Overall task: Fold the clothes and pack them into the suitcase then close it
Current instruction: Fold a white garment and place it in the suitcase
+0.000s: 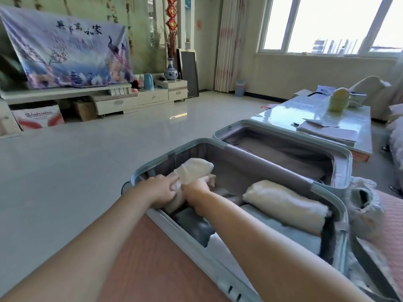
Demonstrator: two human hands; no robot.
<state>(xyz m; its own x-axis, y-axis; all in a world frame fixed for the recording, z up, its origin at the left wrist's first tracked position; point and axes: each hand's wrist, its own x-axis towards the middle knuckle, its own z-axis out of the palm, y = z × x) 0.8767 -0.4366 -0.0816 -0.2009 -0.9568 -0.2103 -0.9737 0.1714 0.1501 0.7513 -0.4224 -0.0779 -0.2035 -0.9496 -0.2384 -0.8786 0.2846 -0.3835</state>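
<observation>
Pale green and hard, the suitcase [185, 141] lay wide open across the lower right of the frame, with both halves facing up. In its near half, close to the middle of the frame, sat the cream bundle [194, 168]. A second cream roll [285, 203] lay to its right, and folded grey cloth [192, 223] lay just below it. The left hand [161, 190] and the right hand [196, 192] were side by side, both closed tight round the cream bundle. It looked soft, light and squashy, so I think it could come unrolled if held loosely. The thick middle seemed the best place to hold it.

The suitcase rested on a brown surface [137, 258] in the lower middle, and I could not tell what that was. A shiny white floor [87, 160] filled the left. A glass table [327, 118] stood at the right, with a big window [327, 25] at the upper right and a little blue vase [171, 70] far back.
</observation>
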